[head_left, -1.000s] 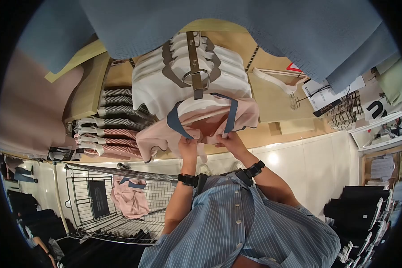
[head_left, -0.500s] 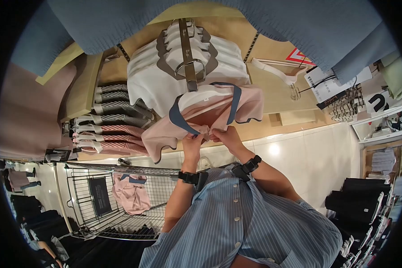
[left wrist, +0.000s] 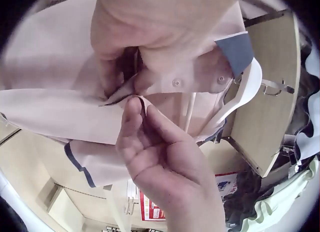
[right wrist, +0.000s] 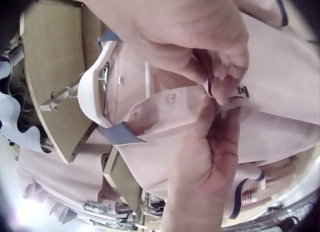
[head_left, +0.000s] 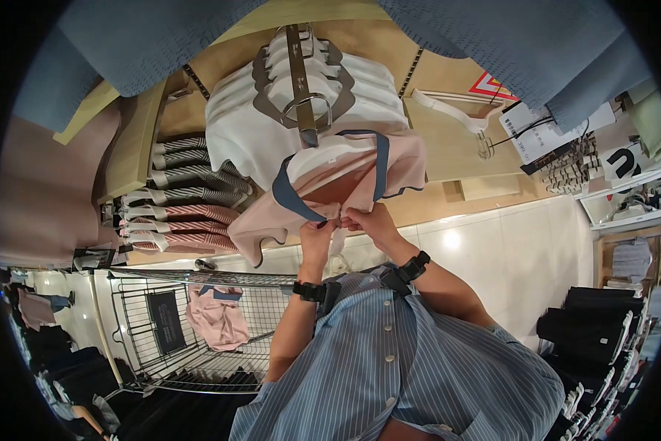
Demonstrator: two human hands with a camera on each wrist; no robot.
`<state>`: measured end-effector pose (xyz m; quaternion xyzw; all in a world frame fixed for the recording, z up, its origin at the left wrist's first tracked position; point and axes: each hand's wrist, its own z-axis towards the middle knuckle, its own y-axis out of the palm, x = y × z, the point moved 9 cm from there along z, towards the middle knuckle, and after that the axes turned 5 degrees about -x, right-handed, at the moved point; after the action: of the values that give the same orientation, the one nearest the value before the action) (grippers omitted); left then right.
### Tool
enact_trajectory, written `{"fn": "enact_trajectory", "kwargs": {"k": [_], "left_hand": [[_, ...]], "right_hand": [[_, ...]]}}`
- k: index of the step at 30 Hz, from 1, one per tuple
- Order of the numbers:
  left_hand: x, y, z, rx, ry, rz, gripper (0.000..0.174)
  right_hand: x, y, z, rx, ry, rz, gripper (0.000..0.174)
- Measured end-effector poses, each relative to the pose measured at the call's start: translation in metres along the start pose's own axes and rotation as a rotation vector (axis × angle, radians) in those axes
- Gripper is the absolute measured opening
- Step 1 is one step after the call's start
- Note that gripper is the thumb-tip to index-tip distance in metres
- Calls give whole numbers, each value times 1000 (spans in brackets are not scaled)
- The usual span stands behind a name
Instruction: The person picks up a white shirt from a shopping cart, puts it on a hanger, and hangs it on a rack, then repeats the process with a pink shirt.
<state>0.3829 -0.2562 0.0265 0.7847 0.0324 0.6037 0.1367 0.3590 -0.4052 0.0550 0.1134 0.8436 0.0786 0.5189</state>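
A pink shirt with a navy collar hangs on a white hanger at the front end of a metal rail, its front partly spread at the neck. My left hand pinches one edge of the front opening between thumb and fingers. Close beside it, my right hand pinches the facing edge. The fingertips of both hands meet at the opening in the wrist views. Round snap buttons show along the placket above them. The bit of cloth between the fingertips is mostly hidden.
White shirts with grey collars hang behind on the rail. Striped garments hang at left. A wire shopping cart stands at lower left with another pink shirt inside. A spare hanger and price sign are at right.
My hands have come together from slightly apart, drawing the two front edges closer below the collar. The rail and shirts appear a little further left and higher in the head view.
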Motion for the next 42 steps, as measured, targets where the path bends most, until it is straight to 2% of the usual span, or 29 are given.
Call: {"fn": "enact_trajectory", "kwargs": {"k": [6,9,12,15,17,20,23,26,27,29,30,32,33,35,38,41,42], "left_hand": [[1,-4,0,55,29,171,15],[12,-3,3,39,94,456,11],[14,-1,2,35,146,380,12],[17,-1,-1,45,75,438,13],[13,-1,3,0,110,376,14],[12,-3,-2,30,104,403,15],[38,0,-6,11,77,517,16],[35,-3,-5,-77,103,553,15],[32,-3,-4,-109,124,550,15],[32,-9,1,-55,166,471,13],[34,-12,-1,-30,182,434,13],[40,-12,-4,-59,96,479,14],[42,-11,-5,-75,53,500,15],[41,-17,-2,-42,120,435,17],[34,-23,1,-20,133,376,19],[42,-22,1,-61,132,369,19],[48,-22,1,-82,136,373,19]], "right_hand": [[2,1,3,32,-24,-14,19],[-4,6,2,66,-85,1,17],[-5,8,0,95,-114,-3,16],[-6,9,4,87,-176,-24,17],[-7,10,4,99,-206,-40,19],[1,8,10,139,-218,-196,18],[-8,16,6,36,-218,-104,18],[-18,19,-2,-103,-219,-145,20],[-23,19,-4,-124,-264,-310,20],[-31,26,-13,-165,-354,-636,21],[-35,25,-20,-113,-370,-781,21],[-52,23,-34,8,-411,-1068,21],[-58,24,-41,42,-448,-1143,21],[-68,26,-52,112,-521,-1288,21],[-73,59,-78,-119,-787,-1349,28],[-95,86,-99,-63,-1027,-1536,44],[-92,79,-91,-18,-999,-1562,47]]}}
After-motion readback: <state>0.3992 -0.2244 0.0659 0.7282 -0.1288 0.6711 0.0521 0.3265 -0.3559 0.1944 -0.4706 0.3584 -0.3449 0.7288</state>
